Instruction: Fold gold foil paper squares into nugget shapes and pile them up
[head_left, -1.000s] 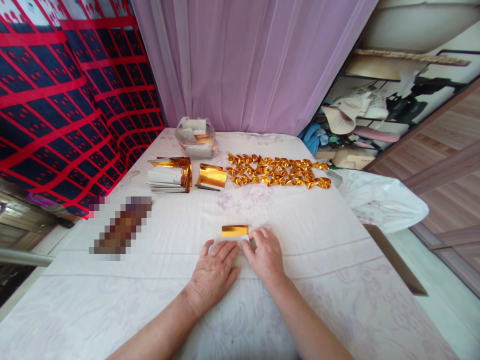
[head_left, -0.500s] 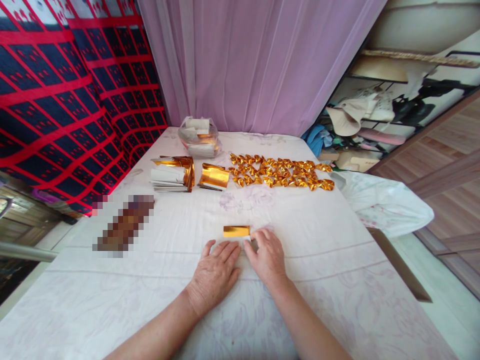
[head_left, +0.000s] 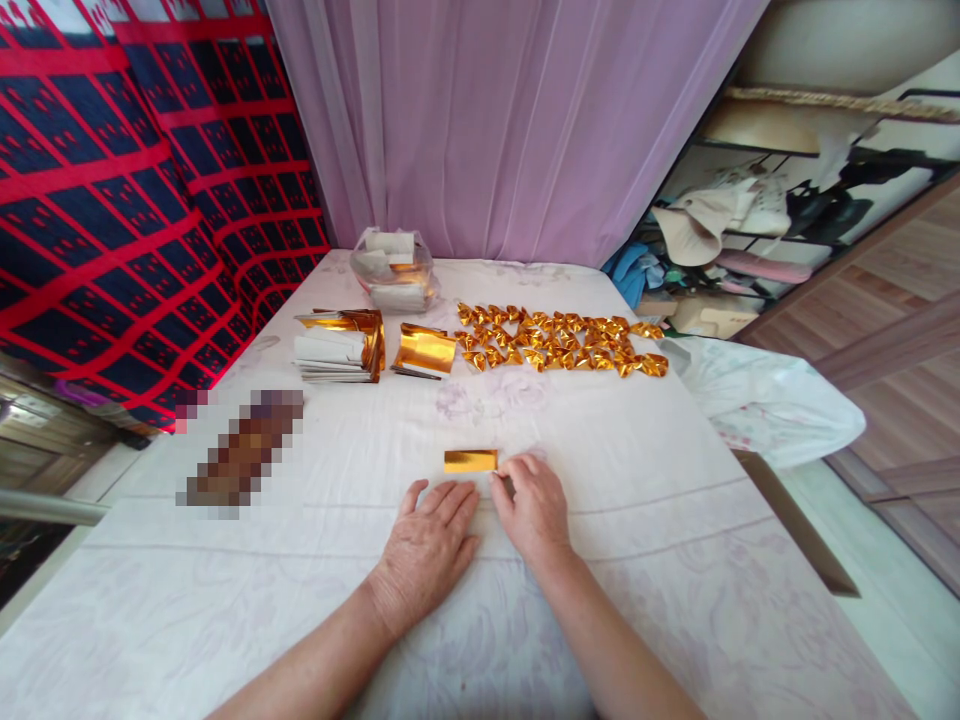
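Both hands are down on the white tablecloth (head_left: 300, 560), side by side. The left hand (head_left: 429, 548) lies flat, fingers spread, holding nothing. The right hand (head_left: 534, 508) is loosely curled, its fingertips (head_left: 501, 476) touching the end of a small gold foil strip (head_left: 470, 461) lying just past them. Further back sit a foil stack (head_left: 341, 345) and rows of folded gold pieces (head_left: 559, 340).

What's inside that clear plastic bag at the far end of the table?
The clear plastic bag shows white paper slips with a few gold glints among them. What lies deeper in the bag is covered by those slips and the crumpled plastic.
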